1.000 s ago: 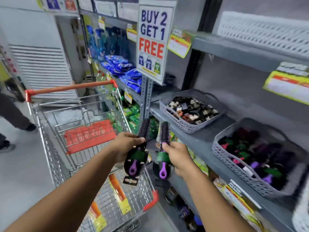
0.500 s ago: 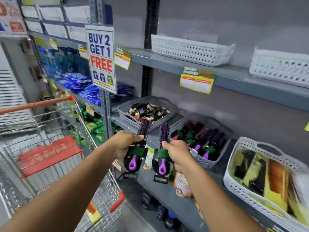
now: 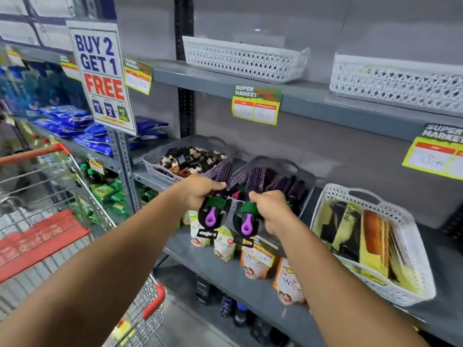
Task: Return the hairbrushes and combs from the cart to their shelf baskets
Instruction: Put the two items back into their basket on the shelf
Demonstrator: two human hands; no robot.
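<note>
My left hand (image 3: 198,191) grips a round hairbrush (image 3: 216,196) with purple bristles, a green band and a purple handle end. My right hand (image 3: 271,209) holds a second, matching hairbrush (image 3: 250,199). Both brushes point up and away, their bristle heads at the front rim of a grey basket (image 3: 304,175) holding several similar purple brushes. To its right a white basket (image 3: 411,246) holds packaged combs in yellow and black cards. The wire cart (image 3: 82,186) with red trim stands at the left.
A grey basket of hair clips (image 3: 160,159) sits left of the brush basket. Two white baskets (image 3: 240,58) rest on the upper shelf. A "Buy 2 Get 1 Free" sign (image 3: 102,78) sticks out from the upright. Pouches (image 3: 255,259) hang along the shelf front below my hands.
The view has swung right, away from the cart. Both hands have carried the brushes forward to the grey brush basket's rim. The comb basket now shows in full.
</note>
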